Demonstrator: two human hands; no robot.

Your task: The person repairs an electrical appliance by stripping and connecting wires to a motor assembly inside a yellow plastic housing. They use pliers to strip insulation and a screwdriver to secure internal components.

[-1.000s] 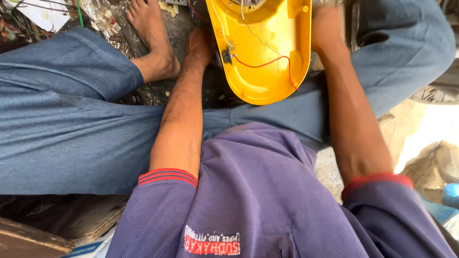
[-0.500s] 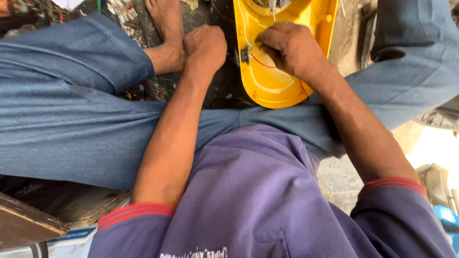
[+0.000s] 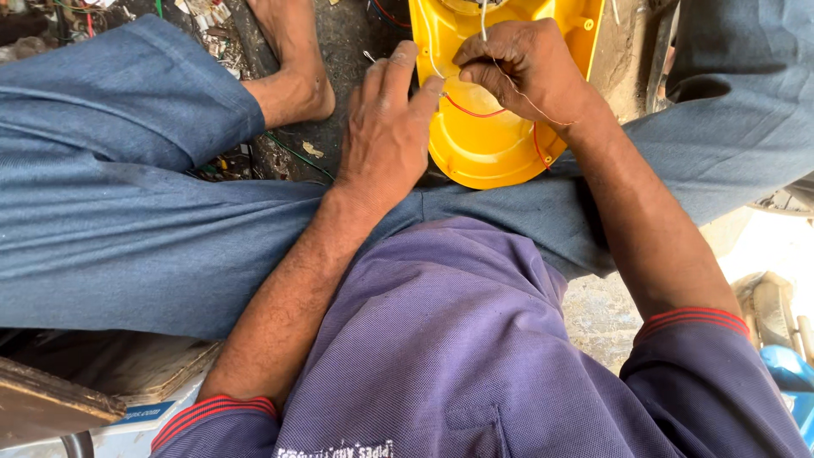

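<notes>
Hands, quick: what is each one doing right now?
Left hand: fingers half open, resting against the edge of the yellow plastic shell; no clear grip.
Right hand: closed, pinching a thin pale wire over the shell.

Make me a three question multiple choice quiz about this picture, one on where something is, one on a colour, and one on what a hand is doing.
1. Where does the yellow shell lie?
A. between the person's legs
B. on a shelf
C. on the person's shoulder

2. What colour is the wire lying across the inside of the shell?
A. blue
B. red
C. black

3. What is the right hand doing?
A. lying flat on the floor
B. pinching a thin pale wire
C. gripping a hammer

Answers:
1 A, the shell sits on the ground between the blue trouser legs, with the left hand at its edge.
2 B, a red strand curves over the yellow plastic.
3 B, thumb and fingers close on a fine light strand over the shell.
</notes>
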